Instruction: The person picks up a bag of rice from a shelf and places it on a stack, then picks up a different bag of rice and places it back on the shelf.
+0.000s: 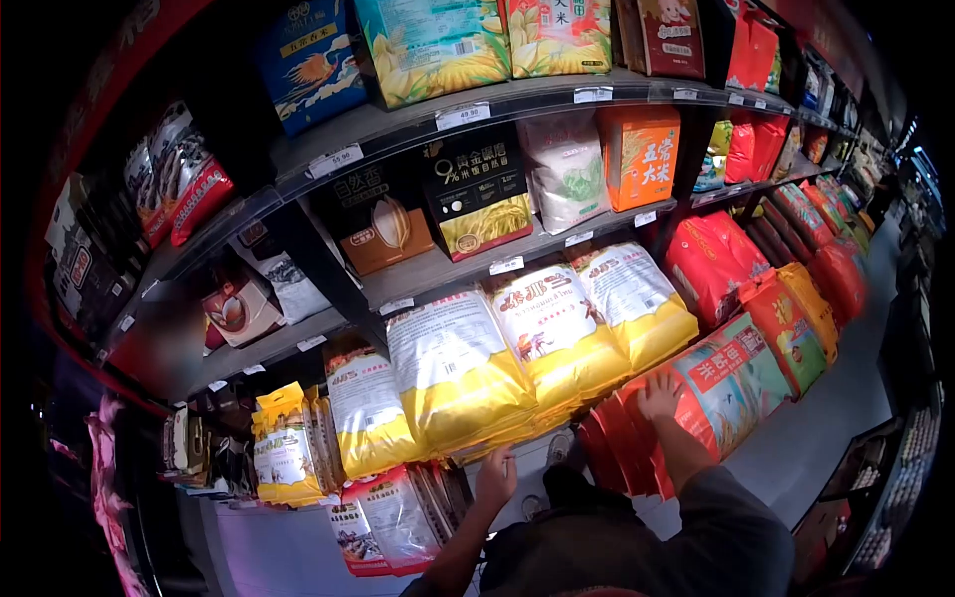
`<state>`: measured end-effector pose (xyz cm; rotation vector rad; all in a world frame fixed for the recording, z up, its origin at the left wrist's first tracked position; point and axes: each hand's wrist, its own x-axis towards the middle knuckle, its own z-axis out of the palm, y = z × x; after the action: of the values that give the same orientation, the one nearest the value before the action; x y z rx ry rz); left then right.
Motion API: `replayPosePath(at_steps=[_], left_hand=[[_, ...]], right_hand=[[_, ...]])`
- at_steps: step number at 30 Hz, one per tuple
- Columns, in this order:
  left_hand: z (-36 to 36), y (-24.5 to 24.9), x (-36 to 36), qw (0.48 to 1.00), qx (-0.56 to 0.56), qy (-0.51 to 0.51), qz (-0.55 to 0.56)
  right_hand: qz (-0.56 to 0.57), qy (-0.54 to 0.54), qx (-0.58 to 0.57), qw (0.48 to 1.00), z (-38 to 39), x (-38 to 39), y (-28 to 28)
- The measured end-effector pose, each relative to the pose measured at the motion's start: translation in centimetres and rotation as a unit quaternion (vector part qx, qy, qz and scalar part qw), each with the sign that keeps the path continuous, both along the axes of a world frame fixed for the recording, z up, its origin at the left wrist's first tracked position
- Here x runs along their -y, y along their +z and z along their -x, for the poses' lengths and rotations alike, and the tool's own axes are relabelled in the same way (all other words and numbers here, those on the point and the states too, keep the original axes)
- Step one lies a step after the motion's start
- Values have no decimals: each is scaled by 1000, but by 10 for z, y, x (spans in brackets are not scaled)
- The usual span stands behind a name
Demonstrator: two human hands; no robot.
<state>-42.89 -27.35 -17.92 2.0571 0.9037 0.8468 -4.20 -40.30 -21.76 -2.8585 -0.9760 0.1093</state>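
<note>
My right hand [659, 397] lies with spread fingers on the red end of a large red and green rice bag [731, 383], which tops a stack of red bags. Lower and further left, my left hand [496, 476] hangs near the front edge of the yellow and white rice bags; its fingers look curled, and whether anything is in them is too small to tell. The nearest of these bags are a wide one [453, 368] and one with red lettering [552, 328]. Another yellow and white bag [366, 403] lies to their left.
A shelf edge [537, 249] with price tags runs above the bags, holding a black box [477, 189] and an orange box [642, 157]. Small yellow bags [286, 448] stand at left, red packs [383, 522] below. Pale floor [254, 547] shows near my feet.
</note>
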Motion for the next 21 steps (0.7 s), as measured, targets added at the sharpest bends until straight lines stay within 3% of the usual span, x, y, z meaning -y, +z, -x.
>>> replayPosePath(at_steps=[1,3,4,6,10,12,15,20,21], left_hand=[[-11,4,2,999,25,-12,28],[-31,14,13,996,42,-38,76],[-35,23,20,995,43,-42,82],[-40,39,40,988,57,-86,117],[-19,9,77,972,56,-109,202],[7,-15,92,971,41,-112,206],[53,-59,110,955,-28,-123,267],[96,-83,117,959,-127,-128,220],[93,-85,115,967,-147,-134,159]], right_hand=[[8,-3,-2,1000,3,7,3],[-31,166,-15,986,8,28,8],[-25,162,-15,986,11,44,5],[-125,135,-1,983,13,84,-8],[-113,72,104,985,37,172,-19],[-68,46,94,992,46,197,-17],[-94,10,89,992,63,210,-33],[-81,-71,37,994,91,183,-22],[-93,-86,21,992,94,180,-21]])
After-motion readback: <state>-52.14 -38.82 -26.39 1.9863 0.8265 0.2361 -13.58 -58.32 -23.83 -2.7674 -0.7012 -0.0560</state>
